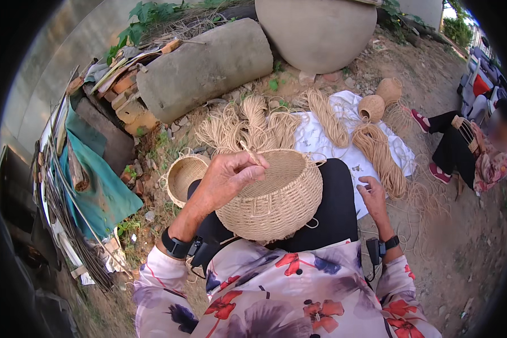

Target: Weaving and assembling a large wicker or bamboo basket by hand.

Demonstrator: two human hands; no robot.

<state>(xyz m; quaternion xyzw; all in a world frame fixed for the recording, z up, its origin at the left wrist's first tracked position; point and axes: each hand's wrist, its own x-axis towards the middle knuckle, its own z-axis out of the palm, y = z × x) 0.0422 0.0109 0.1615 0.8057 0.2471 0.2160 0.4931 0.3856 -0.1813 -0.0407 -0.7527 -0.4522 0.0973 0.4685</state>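
Note:
A round woven basket (pixel 284 208) of tan cord rests on my lap, its opening tilted up. Over its left rim, my left hand (pixel 231 177) is closed in a pinch on a short piece of tan cord (pixel 248 151). My right hand (pixel 374 200) is off to the right beyond my knee, above the edge of a white cloth (pixel 343 104). Its fingers are loosely curved with the thumb apart, and I see nothing in them. Loose cord ends stick out from the basket's right rim. A smaller woven basket (pixel 180 181) stands by my left knee.
Several cord bundles (pixel 379 158) lie ahead, some on the cloth. Two small woven pots (pixel 372 107) stand beyond. A concrete cylinder (pixel 208 65), a large clay vat (pixel 318 34) and a green sheet (pixel 93 174) border the space. Another person (pixel 467 143) sits at right holding woven work.

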